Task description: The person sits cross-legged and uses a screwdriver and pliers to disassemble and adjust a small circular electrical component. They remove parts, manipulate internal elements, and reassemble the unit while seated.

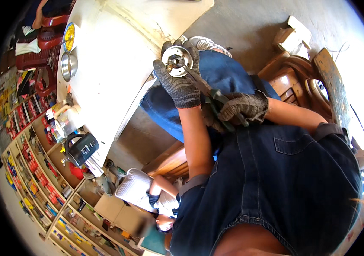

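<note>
My left hand (177, 87), in a dark grey knitted glove, cups a round silver metal part (185, 55) with a dark hub at its middle. Its fingers wrap the part's edge, beside the table corner and above my knee. Gloved the same way, my right hand (246, 107) grips the dark green handles of a pair of long-nosed pliers (200, 82). The jaws reach the face of the metal part near the hub; whether they pinch anything there is too small to tell.
A white table (109, 55) carries a bowl of yellow pieces (69, 37), a metal bowl (68, 67) and a black machine (81, 149). Stocked shelves (41, 179) stand at left. A wooden chair (282, 83) and cardboard (293, 36) lie rightward. Another person (163, 196) sits behind at lower left.
</note>
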Available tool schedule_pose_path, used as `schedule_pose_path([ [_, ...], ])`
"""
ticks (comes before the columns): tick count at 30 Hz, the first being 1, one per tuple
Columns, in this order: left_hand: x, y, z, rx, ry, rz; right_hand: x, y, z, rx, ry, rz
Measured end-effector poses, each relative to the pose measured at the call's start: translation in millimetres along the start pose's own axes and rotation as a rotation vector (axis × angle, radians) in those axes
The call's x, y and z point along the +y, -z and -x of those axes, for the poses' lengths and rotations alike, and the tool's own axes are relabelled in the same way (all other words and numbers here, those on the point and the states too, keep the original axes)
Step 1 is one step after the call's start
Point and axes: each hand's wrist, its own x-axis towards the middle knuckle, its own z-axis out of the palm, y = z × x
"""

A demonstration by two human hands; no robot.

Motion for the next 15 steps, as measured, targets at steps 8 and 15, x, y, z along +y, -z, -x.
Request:
schedule_pose_path([
  [8,24.0,12.4,5.1,-0.321,-0.029,0.007,-33.2,-30.6,29.8,0.292,-0.022,0.557],
  [15,28.8,5.6,12.7,-0.311,-0.283,-0.289,-39.4,-33.7,32.3,0.146,0.019,0.407],
])
